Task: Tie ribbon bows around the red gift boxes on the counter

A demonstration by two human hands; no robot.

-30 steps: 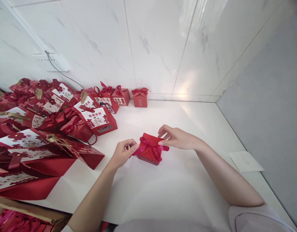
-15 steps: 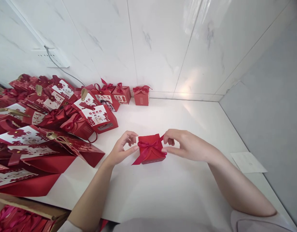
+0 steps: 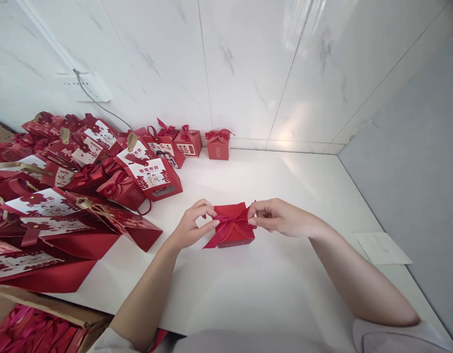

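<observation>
A small red gift box point(image 3: 235, 239) stands on the white table, its curved top flaps folded shut. Across its top runs a dark pink ribbon point(image 3: 213, 239) tied in a bow, one tail hanging over the front left. My left hand point(image 3: 193, 223) pinches the bow's left loop between thumb and fingers. On the other side, my right hand point(image 3: 276, 215) is closed on the ribbon's right loop at the box's edge. Both hands hold the ribbon just above the box.
Many red gift boxes and bags point(image 3: 152, 179) crowd the table's left side. Another ribboned box point(image 3: 218, 147) stands by the tiled wall. A cardboard carton point(image 3: 60, 311) of red ribboned pieces sits at lower left. White paper point(image 3: 383, 248) lies at right, near a grey panel point(image 3: 406, 147).
Both hands have closed in on the bow; the fingers, apart before, now pinch its two loops. The box stays in place, and the view has shifted slightly.
</observation>
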